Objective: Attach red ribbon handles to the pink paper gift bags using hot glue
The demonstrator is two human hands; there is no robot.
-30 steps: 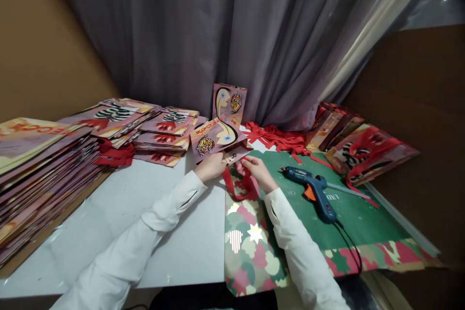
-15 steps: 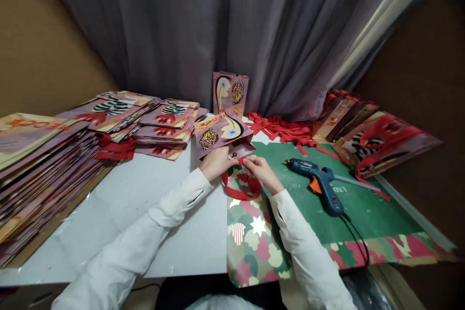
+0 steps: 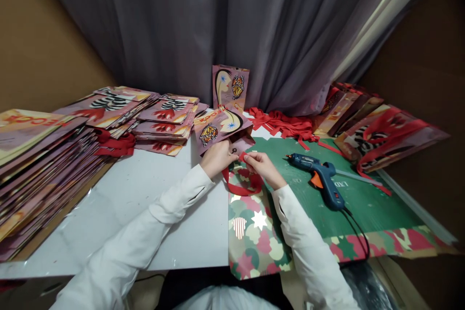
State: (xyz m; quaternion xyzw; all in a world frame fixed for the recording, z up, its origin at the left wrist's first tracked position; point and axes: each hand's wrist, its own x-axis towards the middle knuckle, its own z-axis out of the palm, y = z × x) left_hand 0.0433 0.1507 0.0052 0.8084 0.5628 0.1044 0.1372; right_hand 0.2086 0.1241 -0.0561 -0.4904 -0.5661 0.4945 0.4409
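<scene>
I see my left hand (image 3: 218, 157) pressing the light, creasable butterfly bag (image 3: 221, 129) mid-table while my right hand (image 3: 262, 167) seemingly pinches its limp red ribbon handle (image 3: 242, 185), best gripped near the end.

A flat mauve paper gift bag printed with an orange butterfly and a face (image 3: 218, 129) lies tilted on the white table, its open top edge nearest the person. A thin red ribbon handle (image 3: 242, 185) loops down from that edge over camouflage-patterned paper.
</scene>
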